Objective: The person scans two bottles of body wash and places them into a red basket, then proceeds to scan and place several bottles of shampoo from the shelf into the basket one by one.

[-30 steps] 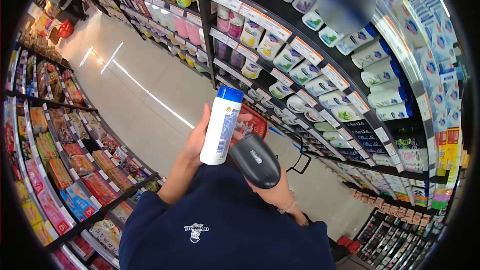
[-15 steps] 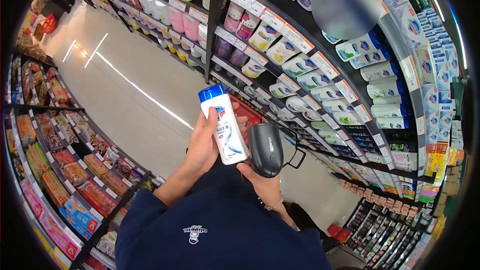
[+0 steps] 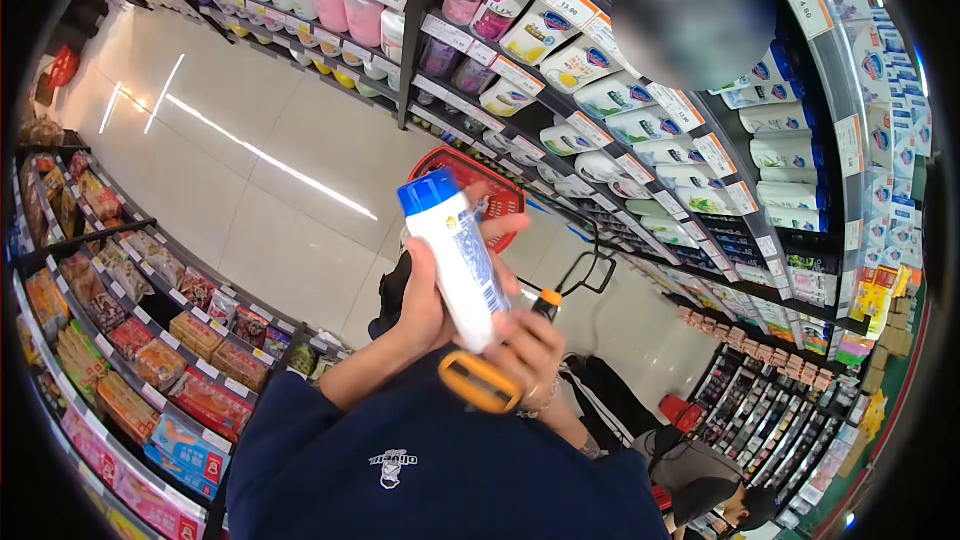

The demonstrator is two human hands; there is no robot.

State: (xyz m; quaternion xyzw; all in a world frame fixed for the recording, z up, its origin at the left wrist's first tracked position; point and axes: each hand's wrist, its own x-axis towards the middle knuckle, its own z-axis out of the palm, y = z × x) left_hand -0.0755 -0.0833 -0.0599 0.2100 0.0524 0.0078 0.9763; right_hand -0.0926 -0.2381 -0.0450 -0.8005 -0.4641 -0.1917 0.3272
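Observation:
A white body wash bottle [image 3: 452, 262] with a blue flip cap is tilted in front of my chest, its printed back label turned to the right. My left hand [image 3: 418, 305] is wrapped round it, thumb along the near side and fingertips showing beyond the far edge. At the bottle's lower end, my right hand [image 3: 528, 348] is curled and blurred by motion, its fingers right at the base. It also grips a dark object with an orange oval rim [image 3: 480, 382] that juts out below the palm; an orange-and-black end [image 3: 547, 302] shows past the knuckles.
A red shopping basket [image 3: 515, 202] lies beyond the bottle. Shelves of body wash bottles [image 3: 580, 62] rise on the right, some behind a blurred disc. Packaged food shelves [image 3: 150, 350] line the left. A person [image 3: 715, 480] is low at the right, near a cosmetics rack [image 3: 770, 440].
The bottle has been turned from its front logo to its back label. My right hand has rotated, so its black rounded object now shows an orange rim. A person has come into view.

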